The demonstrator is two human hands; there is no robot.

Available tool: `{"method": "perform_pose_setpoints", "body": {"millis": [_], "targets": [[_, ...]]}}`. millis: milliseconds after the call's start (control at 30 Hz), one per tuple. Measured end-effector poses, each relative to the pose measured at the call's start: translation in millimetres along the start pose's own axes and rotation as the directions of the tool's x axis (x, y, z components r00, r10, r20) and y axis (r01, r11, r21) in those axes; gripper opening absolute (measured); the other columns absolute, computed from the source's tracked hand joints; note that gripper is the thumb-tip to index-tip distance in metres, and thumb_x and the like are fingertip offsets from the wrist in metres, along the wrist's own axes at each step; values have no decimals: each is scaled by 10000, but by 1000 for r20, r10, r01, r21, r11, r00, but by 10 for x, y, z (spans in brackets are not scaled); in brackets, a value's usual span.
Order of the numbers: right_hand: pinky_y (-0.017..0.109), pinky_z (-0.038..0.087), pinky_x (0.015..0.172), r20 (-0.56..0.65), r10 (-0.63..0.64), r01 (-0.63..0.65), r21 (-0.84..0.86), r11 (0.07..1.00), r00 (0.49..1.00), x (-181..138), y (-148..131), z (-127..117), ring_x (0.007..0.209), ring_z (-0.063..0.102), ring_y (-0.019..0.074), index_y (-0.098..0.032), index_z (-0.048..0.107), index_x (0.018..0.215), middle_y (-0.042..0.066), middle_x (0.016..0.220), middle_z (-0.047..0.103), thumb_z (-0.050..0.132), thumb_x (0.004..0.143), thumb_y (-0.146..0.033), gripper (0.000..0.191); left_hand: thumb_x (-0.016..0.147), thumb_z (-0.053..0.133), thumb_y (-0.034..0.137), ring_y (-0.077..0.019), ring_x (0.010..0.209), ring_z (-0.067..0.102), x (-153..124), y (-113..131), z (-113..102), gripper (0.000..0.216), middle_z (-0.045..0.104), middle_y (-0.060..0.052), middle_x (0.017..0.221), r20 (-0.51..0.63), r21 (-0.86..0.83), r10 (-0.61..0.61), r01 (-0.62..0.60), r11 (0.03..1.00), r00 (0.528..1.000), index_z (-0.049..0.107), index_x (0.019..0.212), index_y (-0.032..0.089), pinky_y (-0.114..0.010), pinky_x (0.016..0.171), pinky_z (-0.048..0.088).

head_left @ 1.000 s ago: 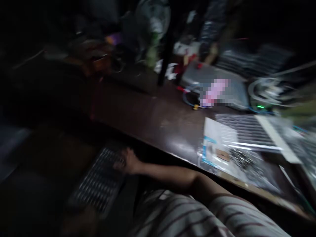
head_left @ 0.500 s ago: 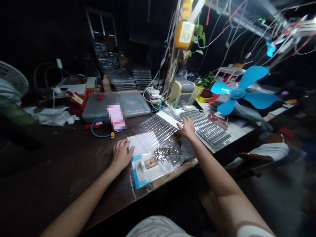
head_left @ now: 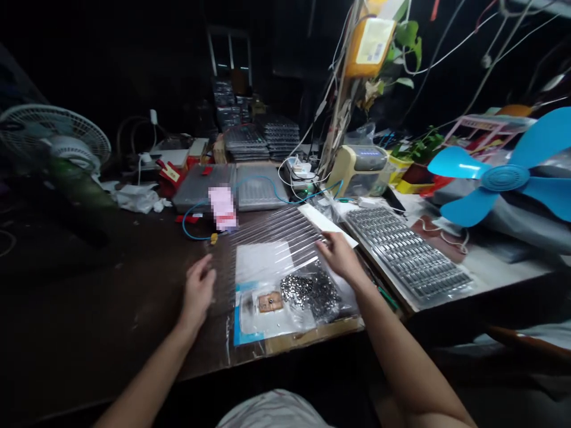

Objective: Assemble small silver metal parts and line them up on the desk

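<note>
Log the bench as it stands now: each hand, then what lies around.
Left hand: left of the white sheet, holding nothing visible
Right hand: at the right side of the clear ribbed tray; grip unclear
Near edge: brown block, left of small metal parts
Right side: tray with rows of metal pieces; blue fan beyond

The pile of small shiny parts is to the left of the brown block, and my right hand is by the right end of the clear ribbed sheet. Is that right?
Not quite: the head view shows the pile of small shiny parts to the right of the brown block. Your right hand is by the right end of the clear ribbed sheet.
</note>
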State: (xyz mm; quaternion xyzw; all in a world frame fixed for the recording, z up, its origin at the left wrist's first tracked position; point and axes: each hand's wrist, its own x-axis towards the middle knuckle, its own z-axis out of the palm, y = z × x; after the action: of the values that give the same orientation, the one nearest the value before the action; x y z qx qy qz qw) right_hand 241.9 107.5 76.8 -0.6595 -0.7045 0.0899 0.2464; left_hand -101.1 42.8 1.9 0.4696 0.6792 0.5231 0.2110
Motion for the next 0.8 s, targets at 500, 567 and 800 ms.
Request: {"method": "perform_pose_setpoints", "body": {"millis": [500, 567, 800], "targets": [[406, 389, 895, 132, -290, 298, -45, 953, 948, -641, -609, 193, 1053, 505, 261, -202, 580, 1163, 110, 1166, 574, 596, 842, -431, 395, 744, 464, 383, -405, 1186, 461, 52, -274, -1198, 552, 483, 3, 1341, 94, 693, 303, -281, 664, 948, 436, 1282, 502, -647, 931, 373], [387, 389, 934, -103, -231, 239, 80, 968, 968, -820, -129, -199, 1074, 510, 231, -234, 591, 1148, 75, 1154, 589, 576, 863, -373, 317, 745, 481, 382, -372, 1155, 497, 221, 52, -752, 583, 487, 59, 1337, 214, 592, 417, -457, 664, 883, 372, 1279, 588, -617, 948, 377], [379, 512, 752, -617, 559, -309, 471, 826, 555, -1521, 1859, -1057, 827, 588, 197, -151, 604, 1112, 129, 1115, 575, 548, 799, -499, 471, 814, 453, 287, -252, 1195, 487, 385, 1820, 2310, 352, 568, -122, 1252, 766, 38, 470, -760, 649, 439, 638, 1082, 153, -356, 1057, 337]]}}
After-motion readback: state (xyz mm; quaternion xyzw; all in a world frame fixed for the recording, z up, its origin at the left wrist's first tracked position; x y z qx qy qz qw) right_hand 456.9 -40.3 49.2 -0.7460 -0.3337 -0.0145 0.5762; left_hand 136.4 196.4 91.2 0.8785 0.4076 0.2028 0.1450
